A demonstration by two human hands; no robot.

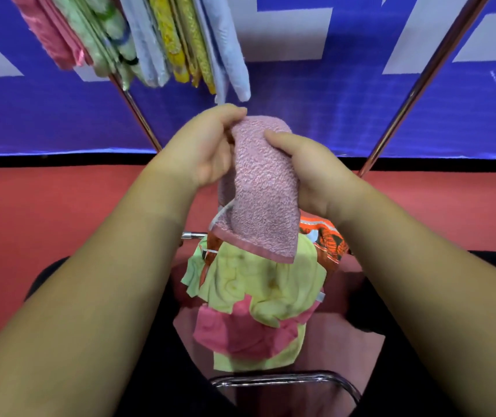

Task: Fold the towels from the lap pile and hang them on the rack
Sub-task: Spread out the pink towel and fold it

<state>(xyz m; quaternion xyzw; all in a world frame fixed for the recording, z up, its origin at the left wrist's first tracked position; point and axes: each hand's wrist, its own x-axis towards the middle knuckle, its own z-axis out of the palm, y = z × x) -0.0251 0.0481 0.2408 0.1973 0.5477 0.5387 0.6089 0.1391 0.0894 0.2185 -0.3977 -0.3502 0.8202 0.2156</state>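
A dusty pink terry towel (263,188), folded into a narrow strip, hangs in front of me. My left hand (203,145) pinches its upper left edge and my right hand (306,167) grips its right side, thumb on the front. Its hemmed lower end dangles just above the lap pile (252,296), a heap of yellow-green, pink and orange-patterned cloths between my knees. At the top left, the rack (138,112) holds several folded towels (162,40) in pink, green, light blue and yellow.
A second slanted rack pole (415,91) rises at the right. Behind it is a blue and white wall banner above a red floor. A chrome chair bar (285,379) crosses at the bottom, below the pile.
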